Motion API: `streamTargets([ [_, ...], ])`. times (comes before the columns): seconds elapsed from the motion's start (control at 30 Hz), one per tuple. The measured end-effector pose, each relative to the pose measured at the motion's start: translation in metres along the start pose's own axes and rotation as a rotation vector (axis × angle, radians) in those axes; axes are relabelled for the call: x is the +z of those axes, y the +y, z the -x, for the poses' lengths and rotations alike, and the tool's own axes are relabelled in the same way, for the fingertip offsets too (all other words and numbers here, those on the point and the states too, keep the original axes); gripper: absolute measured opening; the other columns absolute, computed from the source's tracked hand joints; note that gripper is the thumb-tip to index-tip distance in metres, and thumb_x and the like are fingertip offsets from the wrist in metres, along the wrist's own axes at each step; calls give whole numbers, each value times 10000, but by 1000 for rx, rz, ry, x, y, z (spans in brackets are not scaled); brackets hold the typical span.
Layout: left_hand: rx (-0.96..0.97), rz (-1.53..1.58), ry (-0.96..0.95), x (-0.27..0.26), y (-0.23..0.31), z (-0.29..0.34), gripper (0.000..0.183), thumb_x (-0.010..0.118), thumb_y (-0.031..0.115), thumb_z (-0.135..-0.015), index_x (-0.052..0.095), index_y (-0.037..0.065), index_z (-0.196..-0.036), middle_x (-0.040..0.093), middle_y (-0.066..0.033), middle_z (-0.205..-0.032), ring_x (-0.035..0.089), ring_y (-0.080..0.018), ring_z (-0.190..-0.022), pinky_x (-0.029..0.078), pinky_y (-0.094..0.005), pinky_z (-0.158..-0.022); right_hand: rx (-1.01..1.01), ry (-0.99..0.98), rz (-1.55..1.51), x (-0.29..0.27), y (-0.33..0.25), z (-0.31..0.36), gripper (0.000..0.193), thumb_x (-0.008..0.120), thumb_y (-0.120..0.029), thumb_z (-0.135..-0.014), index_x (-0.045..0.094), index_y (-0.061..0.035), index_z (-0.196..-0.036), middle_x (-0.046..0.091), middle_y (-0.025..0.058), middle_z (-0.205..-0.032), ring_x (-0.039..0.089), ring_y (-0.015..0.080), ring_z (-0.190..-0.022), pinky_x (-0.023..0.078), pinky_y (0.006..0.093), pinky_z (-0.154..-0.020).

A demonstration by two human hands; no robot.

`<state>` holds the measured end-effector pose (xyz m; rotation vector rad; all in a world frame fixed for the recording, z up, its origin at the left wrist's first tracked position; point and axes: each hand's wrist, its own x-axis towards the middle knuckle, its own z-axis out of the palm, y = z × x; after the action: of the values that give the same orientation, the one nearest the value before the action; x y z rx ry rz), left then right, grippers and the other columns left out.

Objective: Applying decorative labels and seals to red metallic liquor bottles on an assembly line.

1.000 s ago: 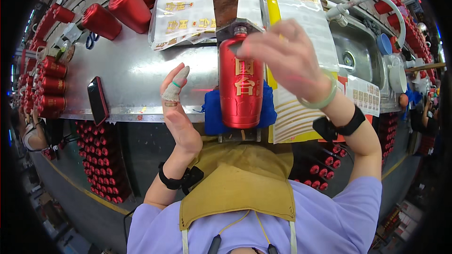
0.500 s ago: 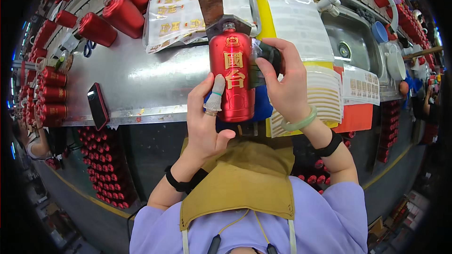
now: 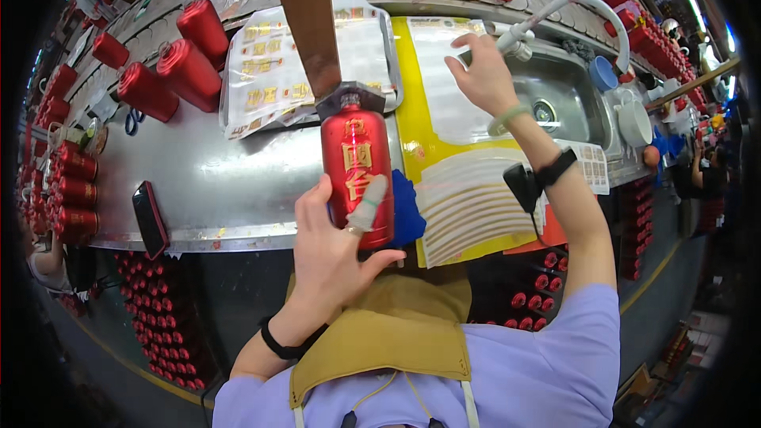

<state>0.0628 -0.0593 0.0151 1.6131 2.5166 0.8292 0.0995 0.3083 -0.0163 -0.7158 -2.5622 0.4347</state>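
A red bottle (image 3: 358, 166) with gold characters lies with its neck in a dark angular holder (image 3: 349, 99) and its base toward me. My left hand (image 3: 333, 242) grips the lower part of the bottle, a white finger cot with a green band on one finger. A blue cloth (image 3: 408, 210) shows beside and under it. My right hand (image 3: 482, 75) is over a white sheet (image 3: 456, 111), thumb and forefinger apart; a small dark patch between them is unclear. Near my right wristband sits a small black block (image 3: 521, 187) with a cord.
A brown bar (image 3: 305, 24) runs over the tray (image 3: 394, 71) of label sheets. Red bottles (image 3: 189, 75) stand at left, near a phone (image 3: 149, 218) and scissors (image 3: 134, 120). Curved cream strips (image 3: 476, 206) lie right of the bottle. Beyond are a sink (image 3: 567, 87) and a faucet (image 3: 587, 0).
My right hand has left the bottle's side and moved up and right to the white sheet. The black thing at its fingers is gone from the bottle. My left hand stays on the bottle.
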Motion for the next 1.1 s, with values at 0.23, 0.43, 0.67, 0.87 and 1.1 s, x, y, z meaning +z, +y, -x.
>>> streamTargets([
  [0.23, -12, 327, 97, -6, -24, 0, 865, 821, 432, -835, 494, 67, -1549, 509, -231, -1357, 540, -391, -1181, 453, -448, -1038, 121, -268, 509, 52, 117, -74, 297, 510, -99, -962, 617, -40, -1233, 643, 192, -1309, 662, 390, -1133, 550, 477, -966],
  [0.43, -65, 406, 59, -6, -31, -5, 790, 557, 537, -1012, 445, -45, -1535, 505, -210, -1303, 551, -366, -1175, 432, -428, -1039, 23, -519, 535, 16, 41, -16, 391, 527, -111, -954, 573, -87, -1342, 681, 193, -1227, 673, 374, -1151, 553, 506, -919],
  [0.67, -54, 387, 113, -2, -37, -2, 733, 467, 515, -1058, 464, -86, -1477, 507, -208, -1282, 568, -351, -1153, 450, -433, -1031, 273, -344, 388, -31, 85, 25, 437, 655, -407, -960, 698, -38, -1192, 755, 205, -1045, 738, 373, -958, 577, 457, -861],
  [0.87, -80, 576, 175, -11, -33, 0, 734, 456, 510, -1080, 405, -50, -1552, 587, -227, -1366, 590, -329, -1257, 457, -421, -1055, 580, -502, 82, -37, 190, 30, 582, 798, -601, -787, 795, -30, -903, 757, 131, -835, 699, 250, -764, 545, 370, -764],
  [1.1, -130, 661, 230, -24, -44, -2, 775, 287, 586, -1105, 419, -32, -1554, 580, -216, -1403, 578, -285, -1291, 464, -428, -1069, 310, -365, -88, -85, 82, 31, 454, 715, -417, -966, 687, -13, -761, 633, -9, -699, 549, 89, -676, 437, 300, -632],
])
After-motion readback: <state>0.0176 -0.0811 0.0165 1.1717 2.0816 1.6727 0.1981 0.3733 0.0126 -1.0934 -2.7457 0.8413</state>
